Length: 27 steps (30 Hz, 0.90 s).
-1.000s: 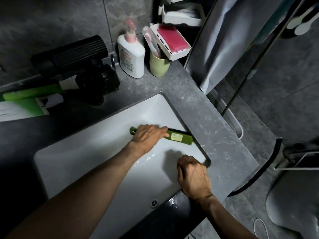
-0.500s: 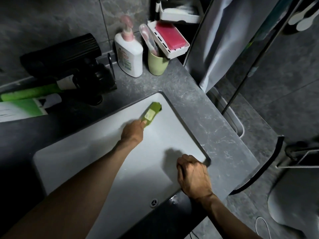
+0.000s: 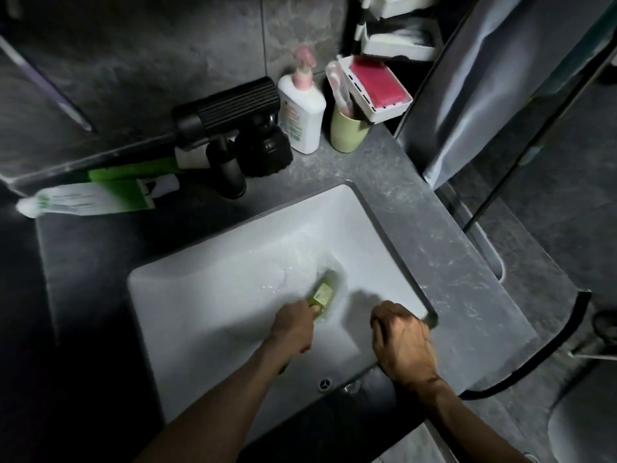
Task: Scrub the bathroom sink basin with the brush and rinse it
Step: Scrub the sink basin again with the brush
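Note:
A white rectangular sink basin (image 3: 213, 295) is set in a grey stone counter. My left hand (image 3: 293, 325) grips the handle of a green brush (image 3: 323, 294), whose head lies low on the right half of the basin, blurred by motion. My right hand (image 3: 402, 342) sits on the basin's near right corner with its fingers curled over the rim. A round overflow hole (image 3: 324, 383) shows on the near wall of the basin. Wet streaks glint beside the brush.
A black tap (image 3: 233, 128) stands behind the basin. Beside it are a white pump bottle (image 3: 302, 108), a green cup (image 3: 347, 130) with a toothbrush, a white tray with a pink pad (image 3: 379, 85), and a green-and-white tube (image 3: 90, 197). A grey towel (image 3: 494, 88) hangs at right.
My left hand pulled the brush from the far right corner back toward me, into the lower right part of the basin. My right hand stayed on the rim.

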Each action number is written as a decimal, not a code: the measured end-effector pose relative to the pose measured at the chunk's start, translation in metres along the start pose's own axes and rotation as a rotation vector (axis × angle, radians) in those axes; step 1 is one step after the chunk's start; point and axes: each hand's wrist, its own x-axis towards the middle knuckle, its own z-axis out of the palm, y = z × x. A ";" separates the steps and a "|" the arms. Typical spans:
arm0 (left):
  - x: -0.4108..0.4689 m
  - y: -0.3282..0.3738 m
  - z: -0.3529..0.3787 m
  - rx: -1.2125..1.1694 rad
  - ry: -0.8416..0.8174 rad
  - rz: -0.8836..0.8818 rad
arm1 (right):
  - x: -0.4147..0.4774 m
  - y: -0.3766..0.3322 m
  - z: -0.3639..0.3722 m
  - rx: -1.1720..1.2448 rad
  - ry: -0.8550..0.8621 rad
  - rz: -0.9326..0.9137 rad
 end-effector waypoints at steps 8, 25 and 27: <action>-0.034 -0.019 -0.015 -0.538 0.004 -0.261 | 0.002 -0.007 -0.003 -0.078 -0.061 0.143; -0.073 -0.122 0.020 -0.695 0.244 -0.436 | 0.106 -0.117 0.095 -0.466 -0.492 -0.530; -0.074 -0.120 0.020 -0.743 0.237 -0.429 | 0.109 -0.123 0.096 -0.469 -0.491 -0.529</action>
